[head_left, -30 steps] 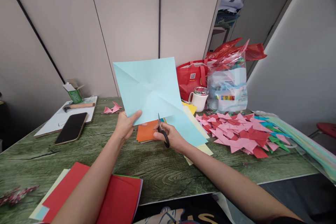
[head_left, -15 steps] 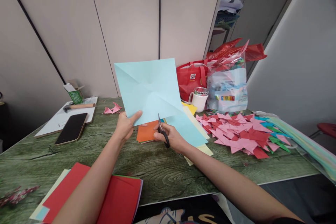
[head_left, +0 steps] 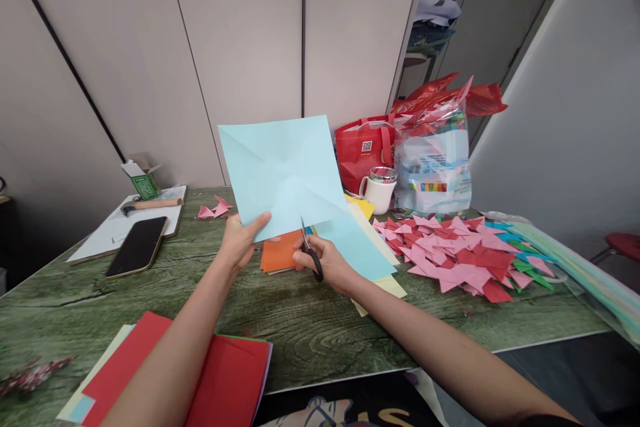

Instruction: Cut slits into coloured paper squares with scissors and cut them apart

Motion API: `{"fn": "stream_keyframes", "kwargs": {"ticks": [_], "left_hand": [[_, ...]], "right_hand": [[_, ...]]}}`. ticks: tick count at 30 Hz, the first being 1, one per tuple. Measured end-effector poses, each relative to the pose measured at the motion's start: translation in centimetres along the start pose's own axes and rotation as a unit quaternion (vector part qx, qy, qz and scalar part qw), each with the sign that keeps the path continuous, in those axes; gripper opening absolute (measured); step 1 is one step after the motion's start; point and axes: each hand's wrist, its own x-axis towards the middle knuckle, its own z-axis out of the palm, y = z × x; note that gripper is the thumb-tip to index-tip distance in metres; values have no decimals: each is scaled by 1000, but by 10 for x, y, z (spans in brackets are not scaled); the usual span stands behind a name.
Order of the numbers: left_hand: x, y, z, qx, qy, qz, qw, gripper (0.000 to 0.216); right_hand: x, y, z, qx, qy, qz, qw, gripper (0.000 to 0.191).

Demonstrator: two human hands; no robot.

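My left hand (head_left: pixel 241 240) pinches the lower left corner of a light blue sheet of paper (head_left: pixel 283 170), which stands tilted up above the table and has crease lines across it. My right hand (head_left: pixel 325 259) holds black-handled scissors (head_left: pixel 314 259), with the fingers in the handles. The blades point up and overlap the sheet's lower edge; whether they are cutting cannot be made out. Behind the hands lies a small pile of orange paper (head_left: pixel 278 251). More light blue paper (head_left: pixel 357 247) rests on pale yellow sheets to the right.
Red paper (head_left: pixel 235 373) tops a stack under my left forearm. Pink and red folded pieces (head_left: pixel 450 253) heap on the right. A white mug (head_left: pixel 381 192), red bag (head_left: pixel 363 153) and plastic bag (head_left: pixel 433 173) stand behind. A phone (head_left: pixel 137 247) and hammer (head_left: pixel 155 203) lie at left.
The top of the light blue sheet has dipped slightly and its upper right corner has shifted a little left. Both hands stay in nearly the same place.
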Motion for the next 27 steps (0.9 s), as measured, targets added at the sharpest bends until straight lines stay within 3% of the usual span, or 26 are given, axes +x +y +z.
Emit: {"fn": "stream_keyframes", "kwargs": {"ticks": [27], "left_hand": [[-2, 2, 0, 16, -8, -1, 1000, 37]], "right_hand": [[1, 5, -1, 2, 12, 2, 1000, 34]]}}
